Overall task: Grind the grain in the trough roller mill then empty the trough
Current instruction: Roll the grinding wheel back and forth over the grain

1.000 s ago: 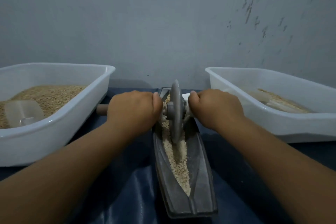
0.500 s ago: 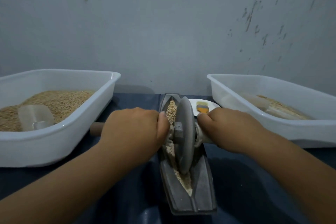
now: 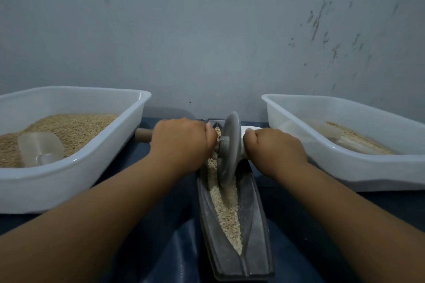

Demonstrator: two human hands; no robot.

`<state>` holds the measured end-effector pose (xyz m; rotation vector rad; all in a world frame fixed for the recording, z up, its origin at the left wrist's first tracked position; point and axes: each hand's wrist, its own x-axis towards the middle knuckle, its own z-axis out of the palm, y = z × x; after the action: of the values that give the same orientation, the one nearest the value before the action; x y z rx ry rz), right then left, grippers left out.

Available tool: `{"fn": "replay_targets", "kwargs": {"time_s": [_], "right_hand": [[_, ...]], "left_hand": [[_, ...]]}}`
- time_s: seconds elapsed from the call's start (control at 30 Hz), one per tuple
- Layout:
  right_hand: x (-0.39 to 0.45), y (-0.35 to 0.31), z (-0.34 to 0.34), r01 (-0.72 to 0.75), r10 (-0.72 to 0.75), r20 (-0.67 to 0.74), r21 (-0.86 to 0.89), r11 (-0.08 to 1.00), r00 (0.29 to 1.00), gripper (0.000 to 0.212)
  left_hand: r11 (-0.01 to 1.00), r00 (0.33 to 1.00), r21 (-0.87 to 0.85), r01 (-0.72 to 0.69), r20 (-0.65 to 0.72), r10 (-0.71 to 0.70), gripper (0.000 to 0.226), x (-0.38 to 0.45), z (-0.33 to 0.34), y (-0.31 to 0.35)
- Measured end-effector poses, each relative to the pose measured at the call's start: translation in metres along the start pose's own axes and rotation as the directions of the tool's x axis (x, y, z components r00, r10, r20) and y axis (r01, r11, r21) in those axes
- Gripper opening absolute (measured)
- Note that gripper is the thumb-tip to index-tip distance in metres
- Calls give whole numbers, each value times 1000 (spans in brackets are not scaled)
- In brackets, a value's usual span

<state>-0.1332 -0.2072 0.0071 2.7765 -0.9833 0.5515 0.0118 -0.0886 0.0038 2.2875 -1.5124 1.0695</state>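
1. Since half a second ago you've pushed the roller wheel (image 3: 228, 145) away from you: it was mid-trough then, and it now stands at the far end of the trough (image 3: 253, 232), about where it was a second ago.
2. Both of your hands went forward with it; your forearms reach further out over the dark blue table cover (image 3: 161, 225).
3. With the wheel forward, more crushed grain (image 3: 226, 211) shows in the near half of the trough; it runs in a pale strip down to the near tip.
4. Your left hand (image 3: 181, 142) is curled round the axle handle (image 3: 143, 135) on the wheel's left; the brown stub of the handle sticks out past your knuckles.
5. Your right hand (image 3: 274, 148) is curled round the handle on the wheel's right; the handle itself is hidden under your fingers.
6. The wheel stands upright on its edge in the groove, leaning slightly.
7. The small white dish (image 3: 250, 128) behind the wheel is now mostly hidden; only a sliver shows, whereas before its coloured mark was visible.
8. The left tub (image 3: 76, 167) holds whole grain (image 3: 76, 126) with a clear scoop (image 3: 40, 148) lying on it, same as before.
9. The right tub (image 3: 358, 167) holds a thinner layer of grain with another clear scoop (image 3: 322, 132) in it, unchanged.
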Motion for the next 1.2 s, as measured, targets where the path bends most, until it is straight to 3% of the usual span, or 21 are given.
{"fn": "replay_targets", "kwargs": {"time_s": [0.07,0.17,0.27,0.43,0.53,0.6,0.67,0.7,0.8,0.93,1.0,1.1,1.17,1.2], "right_hand": [[-9,1,-11,124,-111,105,-130,984,988,19],[-25,1,-33,313,-246,285,-219,924,927,34],[-34,-1,-46,391,-281,373,-262,882,884,38],[-21,-3,-31,307,-240,242,-299,903,940,27],[-7,-8,-17,175,-156,89,-283,943,984,29],[4,-9,-11,77,-79,-5,-162,984,997,26],[10,-8,-9,-14,11,-74,-43,999,997,37],[9,-7,-9,-12,7,-77,-56,998,997,37],[-2,-4,-8,170,-180,-7,-284,944,984,36],[-22,-2,-31,316,-251,248,-273,909,936,30],[-31,-4,-46,282,-210,338,-178,943,917,24],[-36,-2,-55,251,-196,452,-65,966,870,15],[-30,-1,-51,227,-175,456,-63,972,873,16],[-26,-3,-46,189,-149,394,-64,980,907,20]], "left_hand": [[994,1000,-112,-16,0,16,29,-15,-8,1],[978,998,-207,37,59,-25,40,-37,-26,-2],[981,998,-190,30,65,-18,51,-50,-45,1],[992,993,-107,62,108,-51,49,-40,-30,-1],[989,984,91,-119,142,105,30,-24,-8,-6],[974,973,160,-161,193,129,19,-14,-1,-7],[979,975,160,-130,201,97,18,-6,-1,-9],[979,975,162,-126,202,92,18,-6,-2,-8],[972,963,137,-189,220,156,27,-15,-9,-8],[961,929,100,-258,300,218,13,-33,-30,-7],[962,918,75,-261,327,224,8,-38,-45,-5],[948,897,39,-315,339,284,31,-44,-56,-6],[965,919,40,-261,315,236,12,-45,-52,-4],[977,938,53,-206,296,182,15,-43,-47,-3]]}}
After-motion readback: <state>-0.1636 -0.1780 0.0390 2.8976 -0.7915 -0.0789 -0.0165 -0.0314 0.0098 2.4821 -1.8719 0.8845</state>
